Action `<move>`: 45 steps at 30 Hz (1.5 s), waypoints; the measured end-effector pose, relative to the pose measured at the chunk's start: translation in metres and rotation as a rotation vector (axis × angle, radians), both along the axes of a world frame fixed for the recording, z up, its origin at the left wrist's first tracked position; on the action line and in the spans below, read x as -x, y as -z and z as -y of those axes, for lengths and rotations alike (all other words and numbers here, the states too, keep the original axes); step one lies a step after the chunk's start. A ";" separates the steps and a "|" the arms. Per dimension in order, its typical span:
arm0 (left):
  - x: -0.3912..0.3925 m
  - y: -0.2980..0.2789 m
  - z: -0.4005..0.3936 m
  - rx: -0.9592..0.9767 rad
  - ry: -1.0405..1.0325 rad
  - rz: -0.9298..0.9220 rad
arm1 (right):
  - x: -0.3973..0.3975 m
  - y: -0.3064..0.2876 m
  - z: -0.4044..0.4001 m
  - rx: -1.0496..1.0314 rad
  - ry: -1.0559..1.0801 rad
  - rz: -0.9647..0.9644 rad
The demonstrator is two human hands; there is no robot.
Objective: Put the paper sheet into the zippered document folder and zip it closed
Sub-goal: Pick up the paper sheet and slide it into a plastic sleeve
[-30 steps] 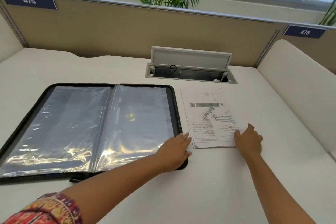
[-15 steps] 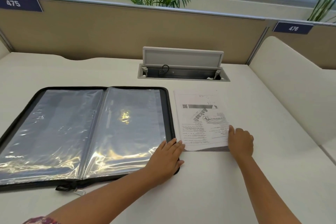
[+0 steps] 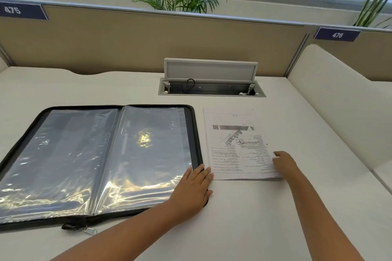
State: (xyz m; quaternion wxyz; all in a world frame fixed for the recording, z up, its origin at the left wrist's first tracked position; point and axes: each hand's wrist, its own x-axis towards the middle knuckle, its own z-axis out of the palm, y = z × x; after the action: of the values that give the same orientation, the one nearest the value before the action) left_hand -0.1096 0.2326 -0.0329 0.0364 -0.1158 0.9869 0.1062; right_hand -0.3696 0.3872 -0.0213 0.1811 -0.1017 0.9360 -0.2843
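Printed paper sheet [image 3: 237,144] lies on tabletop [image 3: 275,218] just right of open zippered document folder [image 3: 95,161]; left hand [image 3: 192,188] flat on folder corner, right hand [image 3: 284,163] pinching sheet's edge: lift gently, avoid creasing.

2 bare forearms enter from the lower edge, neither showing a sleeve, watch, bracelet or ring. The left hand [image 3: 192,186] sits toward 7 o'clock of the right hand [image 3: 284,162]. Both have slim fingers with short, unpainted nails; no markings are visible.
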 end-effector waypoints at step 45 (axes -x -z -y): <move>0.062 -0.090 0.002 -1.145 -0.305 -0.774 | -0.089 -0.050 -0.016 0.906 0.060 -0.234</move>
State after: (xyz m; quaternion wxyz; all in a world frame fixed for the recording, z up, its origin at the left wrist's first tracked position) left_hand -0.1719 0.2303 0.0573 -0.2772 -0.1695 0.6907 0.6460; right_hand -0.2811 0.4028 0.0291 0.0034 -0.1746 0.7344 -0.6559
